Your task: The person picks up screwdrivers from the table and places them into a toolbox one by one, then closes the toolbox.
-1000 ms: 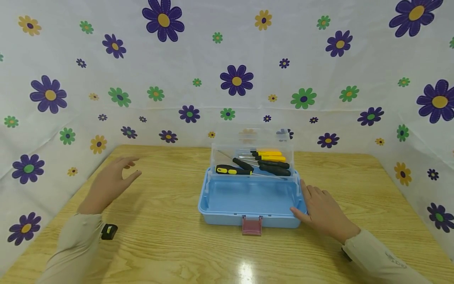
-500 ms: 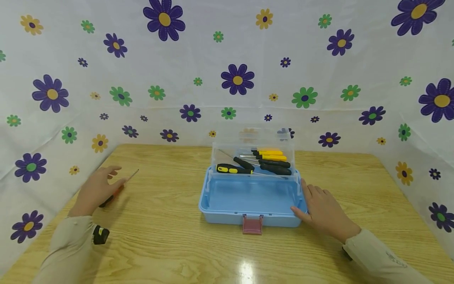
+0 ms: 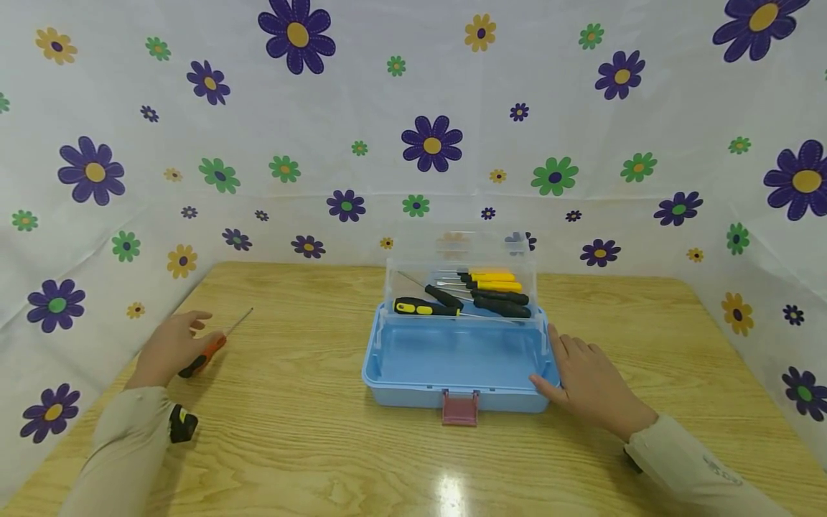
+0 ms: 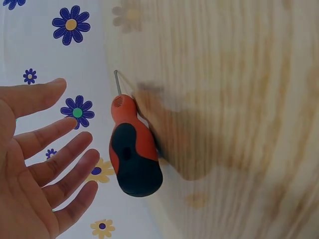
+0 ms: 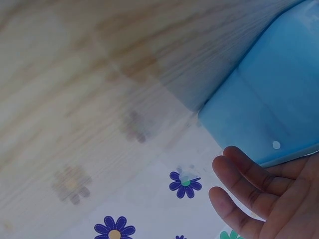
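Note:
A screwdriver (image 3: 205, 355) with an orange and black handle lies on the table at the left, its thin shaft pointing away to the right. My left hand (image 3: 169, 350) is beside and partly over its handle. The left wrist view shows that hand (image 4: 47, 164) with fingers spread, apart from the screwdriver (image 4: 133, 149). At the light blue toolbox (image 3: 388, 397), my right hand (image 3: 594, 384) rests on the right edge, thumb across the rim and fingers along the outside. The right wrist view shows its fingers (image 5: 244, 174) extended near the box wall (image 5: 269, 99).
The toolbox's clear tray (image 3: 390, 287) is raised at the back and holds several screwdrivers (image 3: 500, 307) with black or yellow handles. A pink latch (image 3: 460, 409) hangs at the front. Wood-grain tabletop (image 3: 310, 445) surrounds the box; a flowered cloth (image 3: 362, 93) stands behind.
My left hand has moved left and down toward the table, uncovering the orange and black screwdriver that it hid a second ago. The right hand has stayed on the toolbox edge.

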A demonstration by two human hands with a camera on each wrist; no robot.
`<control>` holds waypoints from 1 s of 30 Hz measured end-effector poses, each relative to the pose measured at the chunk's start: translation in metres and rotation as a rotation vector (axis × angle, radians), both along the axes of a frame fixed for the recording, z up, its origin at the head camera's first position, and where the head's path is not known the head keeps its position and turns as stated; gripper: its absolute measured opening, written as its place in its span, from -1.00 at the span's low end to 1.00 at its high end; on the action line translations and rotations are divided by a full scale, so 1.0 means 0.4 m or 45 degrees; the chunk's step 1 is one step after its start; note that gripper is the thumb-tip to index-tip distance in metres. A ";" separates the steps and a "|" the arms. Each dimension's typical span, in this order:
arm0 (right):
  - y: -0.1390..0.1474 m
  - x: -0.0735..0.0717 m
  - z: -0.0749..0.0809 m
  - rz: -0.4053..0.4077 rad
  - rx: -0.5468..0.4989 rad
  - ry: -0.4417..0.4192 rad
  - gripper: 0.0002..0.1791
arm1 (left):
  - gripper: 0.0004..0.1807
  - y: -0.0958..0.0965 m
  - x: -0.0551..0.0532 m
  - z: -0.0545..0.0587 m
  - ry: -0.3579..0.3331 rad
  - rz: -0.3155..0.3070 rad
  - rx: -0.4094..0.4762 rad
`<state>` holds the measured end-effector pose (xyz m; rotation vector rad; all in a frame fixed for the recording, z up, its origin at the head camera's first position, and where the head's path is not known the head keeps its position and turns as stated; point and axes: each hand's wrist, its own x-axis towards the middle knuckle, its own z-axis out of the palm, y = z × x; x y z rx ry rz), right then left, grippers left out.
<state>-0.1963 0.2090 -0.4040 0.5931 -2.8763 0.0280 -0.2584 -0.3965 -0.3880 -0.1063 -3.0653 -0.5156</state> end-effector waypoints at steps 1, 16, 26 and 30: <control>0.000 0.000 0.000 0.001 0.001 0.001 -0.07 | -0.29 -0.004 -0.002 -0.003 -0.016 0.003 -0.003; -0.001 -0.001 0.003 -0.003 -0.007 -0.018 -0.06 | -0.25 -0.018 -0.014 -0.037 -0.156 0.024 -0.041; 0.000 0.002 0.002 -0.014 -0.018 -0.035 -0.06 | -0.41 -0.021 -0.018 -0.052 -0.223 0.035 0.025; -0.001 0.003 0.003 -0.016 -0.020 -0.043 -0.06 | -0.42 -0.022 -0.023 -0.053 -0.233 0.039 0.030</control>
